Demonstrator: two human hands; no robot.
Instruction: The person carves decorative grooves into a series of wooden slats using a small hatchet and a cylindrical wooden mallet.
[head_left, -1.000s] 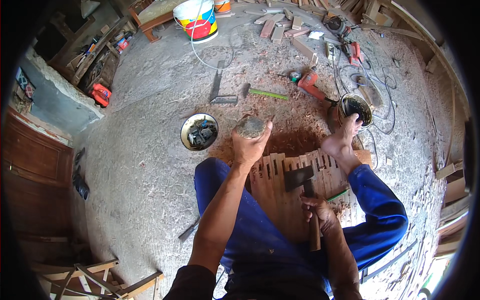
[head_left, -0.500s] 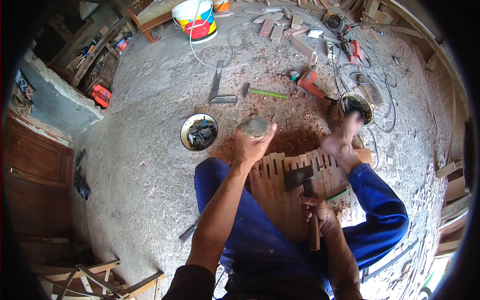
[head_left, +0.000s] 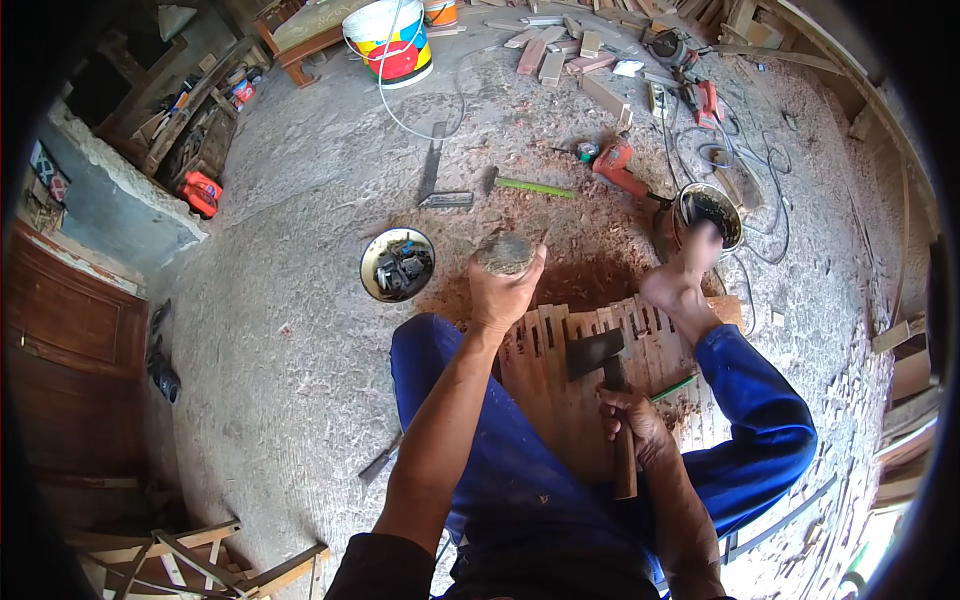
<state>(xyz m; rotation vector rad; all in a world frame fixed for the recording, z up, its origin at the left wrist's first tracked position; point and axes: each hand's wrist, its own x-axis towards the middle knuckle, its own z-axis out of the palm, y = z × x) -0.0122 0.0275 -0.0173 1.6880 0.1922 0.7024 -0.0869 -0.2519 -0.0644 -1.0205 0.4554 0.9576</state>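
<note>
My left hand [head_left: 502, 297] is wrapped round a thick, round-ended grey-brown block [head_left: 505, 254]; whether it is wood or stone I cannot tell. In my right hand [head_left: 638, 422] is a hatchet, its wooden handle [head_left: 624, 462] pointing toward me and its dark flat head [head_left: 594, 354] turned left. The hatchet head hangs over a row of reddish wooden strips [head_left: 545, 385] with narrow slots cut in them. A green pencil-like stick [head_left: 674, 387] lies on the strips beside my right hand. My bare foot [head_left: 680, 285] rests at the strips' far right end.
A bowl of metal bits [head_left: 398, 265] stands left of my left hand. Beyond lie a metal square [head_left: 446, 200], a green-handled hammer [head_left: 533, 188] and a red drill [head_left: 620, 168]. A bucket [head_left: 735, 238] and looping cables [head_left: 785, 200] are by my foot. A chisel-like tool [head_left: 378, 462] lies left.
Almost nothing differs. The block in my left hand has tilted or shifted very slightly, and the hatchet has moved a touch to the left.
</note>
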